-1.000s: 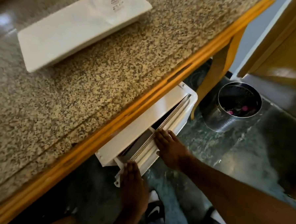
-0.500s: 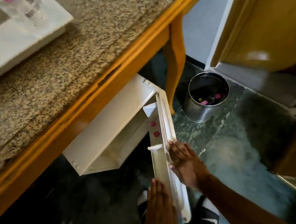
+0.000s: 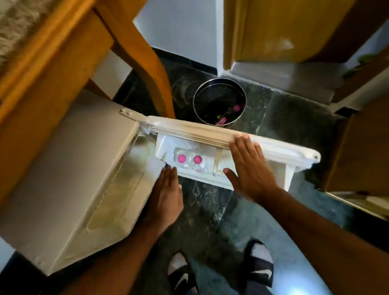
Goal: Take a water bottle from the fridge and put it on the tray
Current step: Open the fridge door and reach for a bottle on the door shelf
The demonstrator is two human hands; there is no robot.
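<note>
Water bottles [image 3: 189, 160], two of them with pink caps, stand side by side in the door shelf [image 3: 188, 167] of the small white fridge [image 3: 75, 175], which sits under the wooden counter [image 3: 43, 56]. You see them from above, so the clear bodies are mostly hidden and only the caps read plainly. The fridge door [image 3: 257, 142] is swung wide open, its inner side facing you.

Your right hand [image 3: 248, 168] lies flat against the door's inner edge, fingers spread wide and straight, thumb reaching down toward the shelf rim; it grips nothing. Your left hand [image 3: 166, 195] hangs just below and left of the bottles, fingers straight and close together, fingertips near the shelf's corner, and it holds nothing either. Whether those fingertips touch the shelf you cannot tell.

Beyond the door a round metal bin [image 3: 220, 103] stands on the dark green stone floor [image 3: 287, 120], with small pink bits inside. A curved wooden leg [image 3: 146, 61] of the counter drops to the floor beside the fridge. Your feet in dark slides [image 3: 259, 263] over white socks show at the bottom.
</note>
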